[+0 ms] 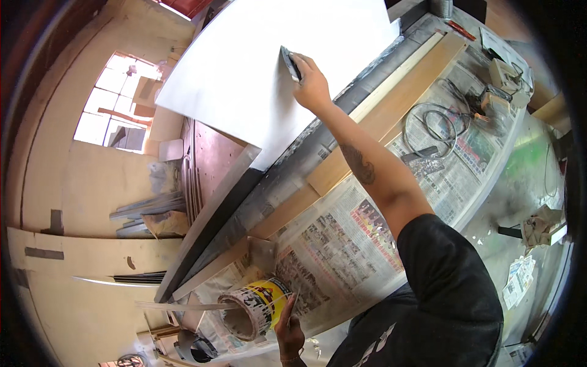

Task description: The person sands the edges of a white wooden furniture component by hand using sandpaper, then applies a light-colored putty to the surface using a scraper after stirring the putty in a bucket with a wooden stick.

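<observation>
Panel (pixel 229 79), white and broad, was found at twelve o'clock. A flat dark blade (pixel 287 57) was held at its face by the right hand (pixel 313 85), fingers curled closed around it. A yellow-labelled tin (pixel 269 295) was noted between six and seven, mouth angled outward, crossed by a pale stick (pixel 183 306). Its near end was touched by the left hand (pixel 290 333), one finger extended; whether it was gripped could not be told. Spillage onto the newspaper (pixel 333 244) was judged possible, were the tin tipped further; scoring of the panel, were a blade corner dug in. A brown plank (pixel 419 85), between one and two, was overhung by the right forearm. At two, a coiled cable (pixel 425 128) was listed as a likely snag.
</observation>
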The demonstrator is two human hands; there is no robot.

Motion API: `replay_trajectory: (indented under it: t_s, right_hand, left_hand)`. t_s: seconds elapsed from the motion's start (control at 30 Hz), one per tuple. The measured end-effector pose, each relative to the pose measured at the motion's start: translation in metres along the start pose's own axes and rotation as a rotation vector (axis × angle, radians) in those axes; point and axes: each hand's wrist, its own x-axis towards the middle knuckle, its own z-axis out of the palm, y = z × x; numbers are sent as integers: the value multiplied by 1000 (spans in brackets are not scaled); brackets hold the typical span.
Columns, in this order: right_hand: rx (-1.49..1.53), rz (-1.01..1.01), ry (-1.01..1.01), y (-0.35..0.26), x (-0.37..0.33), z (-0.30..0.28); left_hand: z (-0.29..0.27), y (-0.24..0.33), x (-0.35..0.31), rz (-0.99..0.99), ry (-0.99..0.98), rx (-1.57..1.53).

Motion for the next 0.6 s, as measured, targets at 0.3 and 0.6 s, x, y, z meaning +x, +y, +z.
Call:
replay_trajectory:
  t_s: [0.3, 0.6]
  right_hand:
    - [54, -22, 16, -67, -65, 56]
    - [107, -39, -116, -124, -134, 97]
  left_hand:
    - [-20, -19, -16, 35, 33, 25]
    - [-24, -11, -41, -40, 194, 1]
